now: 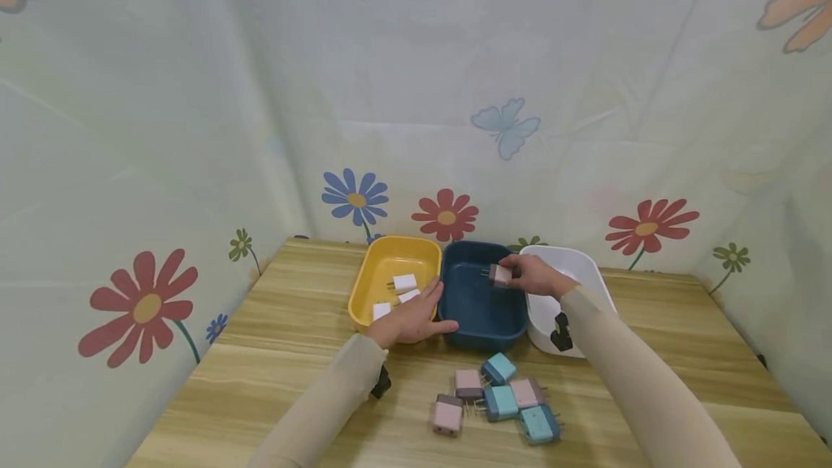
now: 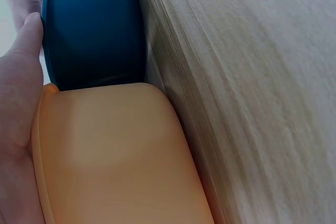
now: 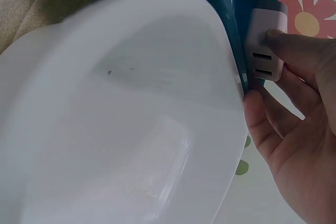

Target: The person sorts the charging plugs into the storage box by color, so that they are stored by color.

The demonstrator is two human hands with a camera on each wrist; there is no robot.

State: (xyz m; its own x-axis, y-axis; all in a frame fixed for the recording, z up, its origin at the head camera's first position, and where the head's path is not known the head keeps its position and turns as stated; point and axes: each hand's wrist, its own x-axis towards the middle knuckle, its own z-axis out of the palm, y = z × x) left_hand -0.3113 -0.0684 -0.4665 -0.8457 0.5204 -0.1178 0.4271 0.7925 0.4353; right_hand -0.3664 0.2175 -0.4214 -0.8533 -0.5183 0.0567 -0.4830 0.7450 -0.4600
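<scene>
Pink charger [image 1: 503, 276] hung prong-end left, pinched in the right hand [image 1: 538, 276] over the blue bin [image 1: 466, 302]; left hand [image 1: 414, 314] lay outstretched!

Pink charger [image 1: 502, 276], prongs leftward — pinched over the blue bin [image 1: 484, 341].

The person wears a plain, long beige left sleeve [image 1: 318, 410] at seven o'clock, a matching right sleeve [image 1: 643, 381] at four, small black pieces [image 1: 562, 333] beneath both.
</scene>
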